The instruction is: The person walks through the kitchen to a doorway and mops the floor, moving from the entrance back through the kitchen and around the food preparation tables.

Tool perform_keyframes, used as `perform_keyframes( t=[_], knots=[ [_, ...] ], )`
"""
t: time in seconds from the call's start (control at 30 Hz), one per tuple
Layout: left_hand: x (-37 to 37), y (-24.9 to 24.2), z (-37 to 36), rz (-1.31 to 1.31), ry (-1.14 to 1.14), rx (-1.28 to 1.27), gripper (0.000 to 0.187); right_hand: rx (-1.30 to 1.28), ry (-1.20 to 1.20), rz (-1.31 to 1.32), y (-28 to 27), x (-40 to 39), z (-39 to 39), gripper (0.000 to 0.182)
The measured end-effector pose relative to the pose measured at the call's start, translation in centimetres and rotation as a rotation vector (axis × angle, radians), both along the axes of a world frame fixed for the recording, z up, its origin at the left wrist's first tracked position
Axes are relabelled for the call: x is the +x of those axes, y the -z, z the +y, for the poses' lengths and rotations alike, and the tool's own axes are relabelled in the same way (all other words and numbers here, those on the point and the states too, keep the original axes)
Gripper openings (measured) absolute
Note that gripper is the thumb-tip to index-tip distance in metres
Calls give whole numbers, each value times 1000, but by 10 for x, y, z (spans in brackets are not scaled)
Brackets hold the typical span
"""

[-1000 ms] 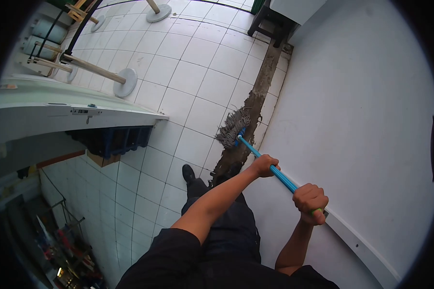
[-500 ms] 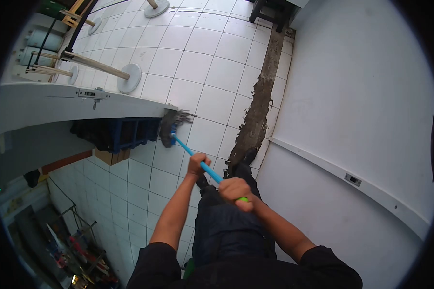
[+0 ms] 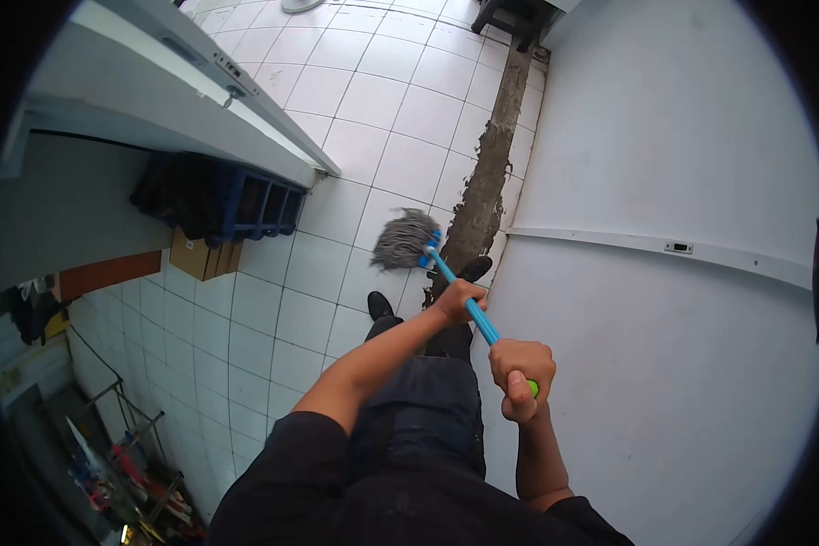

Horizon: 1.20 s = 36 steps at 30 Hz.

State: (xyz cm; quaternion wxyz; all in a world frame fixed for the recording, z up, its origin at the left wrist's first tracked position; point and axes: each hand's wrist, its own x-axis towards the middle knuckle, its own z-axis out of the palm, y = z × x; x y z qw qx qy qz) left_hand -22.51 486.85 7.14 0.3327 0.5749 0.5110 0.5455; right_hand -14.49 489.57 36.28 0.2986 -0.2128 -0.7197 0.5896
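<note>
A mop with a light-blue handle (image 3: pixel 480 320) slants down and away from my body. Its grey string head (image 3: pixel 405 241), set in a blue holder, lies on the white tiles in front of my shoes, beside a rough bare-cement strip (image 3: pixel 482 200). My left hand (image 3: pixel 460 303) is wrapped around the lower part of the handle. Near its top end, my right hand (image 3: pixel 522 375) is closed around the handle, and a green tip shows beside the thumb.
A white wall (image 3: pixel 646 337) with a trunking strip (image 3: pixel 591 238) runs along the right. At left are a door edge (image 3: pixel 273 114), a blue plastic crate (image 3: pixel 255 205) and cardboard boxes (image 3: pixel 200 257). A cluttered metal rack (image 3: pixel 136 455) stands at lower left. A dark stool (image 3: pixel 510 20) is at the far end.
The mop head has swept right, from beside the door edge toward the cement strip. Both my hands have moved right with the handle, and the view has shifted.
</note>
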Motion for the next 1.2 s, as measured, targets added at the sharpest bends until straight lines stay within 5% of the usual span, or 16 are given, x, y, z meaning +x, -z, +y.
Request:
perform_keyframes(
  t=[0.13, 0.37, 0.53, 0.63, 0.8, 0.97, 1.1, 1.2],
  knots=[
    [14, -12, -11, -17, 97, -58, 31, 50, -20, -25, 6, 7, -25, 30],
    [-23, -10, -98, 147, -6, -92, 26, -126, -265, 229, 3, 9, -75, 50],
    [-103, 43, -224, 343, -211, -177, 26, -101, -268, 309, 101, -4, -157, 55],
    [-134, 77, -297, 546, -212, -250, 26, -107, -336, 368, 151, -5, -231, 37],
    [-57, 82, -351, 544, -100, -196, 26, -73, -263, 257, 151, 84, -318, 30],
    [81, 37, -358, 179, -133, -117, 24, 13, -192, 64, 63, 178, -355, 27],
    [179, 3, -395, -125, -92, -20, 25, 51, -442, -128, -6, 182, -395, 22],
    [222, 26, -404, -53, -40, 16, 29, 81, -390, -119, 11, 191, -413, 19]
  ],
)
